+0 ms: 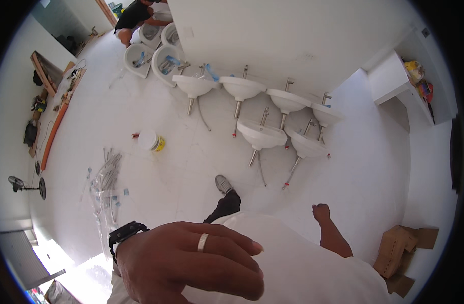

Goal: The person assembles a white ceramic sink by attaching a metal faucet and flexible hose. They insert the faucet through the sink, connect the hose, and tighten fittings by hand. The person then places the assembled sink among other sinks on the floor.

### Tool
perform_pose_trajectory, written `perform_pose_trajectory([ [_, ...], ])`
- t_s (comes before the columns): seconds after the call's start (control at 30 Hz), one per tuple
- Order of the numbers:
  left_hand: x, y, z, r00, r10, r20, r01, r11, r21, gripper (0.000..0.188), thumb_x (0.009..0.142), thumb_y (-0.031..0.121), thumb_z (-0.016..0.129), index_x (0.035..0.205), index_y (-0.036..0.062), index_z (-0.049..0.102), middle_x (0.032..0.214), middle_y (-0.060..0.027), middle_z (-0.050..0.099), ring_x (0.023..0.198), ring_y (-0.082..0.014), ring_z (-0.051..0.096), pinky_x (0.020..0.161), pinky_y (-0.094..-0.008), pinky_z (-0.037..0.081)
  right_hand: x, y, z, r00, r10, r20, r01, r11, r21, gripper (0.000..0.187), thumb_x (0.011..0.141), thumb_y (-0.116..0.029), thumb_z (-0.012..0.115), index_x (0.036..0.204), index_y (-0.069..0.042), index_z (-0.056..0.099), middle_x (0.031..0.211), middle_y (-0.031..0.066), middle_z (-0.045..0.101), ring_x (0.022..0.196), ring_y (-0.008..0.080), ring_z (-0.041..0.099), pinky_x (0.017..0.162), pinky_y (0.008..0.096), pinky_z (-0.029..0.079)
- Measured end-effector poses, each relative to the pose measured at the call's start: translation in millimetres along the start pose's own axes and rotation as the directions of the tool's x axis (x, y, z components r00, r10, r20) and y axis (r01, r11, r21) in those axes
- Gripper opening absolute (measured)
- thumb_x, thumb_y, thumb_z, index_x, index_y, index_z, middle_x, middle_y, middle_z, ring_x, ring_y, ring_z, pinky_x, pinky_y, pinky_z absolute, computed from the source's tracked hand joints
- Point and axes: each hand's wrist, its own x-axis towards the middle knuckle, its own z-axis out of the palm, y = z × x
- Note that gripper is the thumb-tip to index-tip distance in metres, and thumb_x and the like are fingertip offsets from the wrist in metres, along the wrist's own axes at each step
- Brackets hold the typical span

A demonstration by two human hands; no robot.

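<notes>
1. Closest to my lens is the left hand (191, 261), held up in front of the white shirt (303, 268): fingers spread and loose, released, holding nothing. It wears a ring (203, 242) and a black watch (124, 233).
2. My right hand (320, 212) hangs lower and farther out, curled into an empty fist, clenched on nothing I can see.
3. One shoe (223, 184) is planted on the white floor (181, 167), pointing toward the basins.
4. Nearest things ahead: two white basins (282, 136) with taps and hoses fitted, lying on the floor, well apart from both hands. Behind them four more lean along the wall (272, 45).
5. Left of them lie a white tub (150, 140) and a bundle of hoses (108, 169).
6. Farther off, another person (136, 17) crouches over more basins (151, 50).
7. My judgement: the six near basins look fitted out; none is mounted yet.
</notes>
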Motion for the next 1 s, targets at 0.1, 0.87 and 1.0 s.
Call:
perform_pose_trajectory([
  [0.1, -7, 59, 48, 0.999, -0.006, 0.051, 0.000, 0.993, 0.116, 0.052, 0.086, 0.015, 0.078, 0.134, 0.0287, 0.065, 0.099, -0.0166, 0.073, 0.079, -0.0309, 0.072, 0.076, -0.0506, 0.063, 0, -46, 9, 0.995, -0.012, 0.102, -0.050, 0.812, 0.582, 0.049, 0.096, -0.015, 0.059, 0.142, 0.003, 0.061, 0.122, 0.0190, 0.073, 0.081, 0.0222, 0.070, 0.071, 0.0355, 0.056],
  [0.87, -320, 316, -78, 0.990, 0.015, -0.140, 0.050, 0.894, 0.444, 0.047, 0.082, 0.016, 0.084, 0.126, 0.0179, 0.068, 0.102, -0.0162, 0.073, 0.086, -0.0300, 0.074, 0.084, -0.0507, 0.062, -261, -212, 211, 0.750, 0.214, 0.626, -0.318, 0.946, 0.057, 0.047, 0.096, -0.029, 0.070, 0.133, -0.001, 0.063, 0.108, 0.0148, 0.071, 0.085, 0.0264, 0.073, 0.066, 0.0437, 0.056],
  [1.0, -364, 353, -123, 0.982, 0.000, -0.191, 0.094, 0.870, 0.484, 0.046, 0.081, 0.017, 0.085, 0.125, 0.0161, 0.069, 0.102, -0.0162, 0.073, 0.087, -0.0299, 0.074, 0.085, -0.0507, 0.062, -247, -397, 202, 0.896, -0.114, 0.430, -0.091, 0.899, 0.427, 0.052, 0.096, -0.028, 0.069, 0.138, 0.001, 0.062, 0.114, 0.0164, 0.073, 0.089, 0.0259, 0.073, 0.071, 0.0410, 0.057],
])
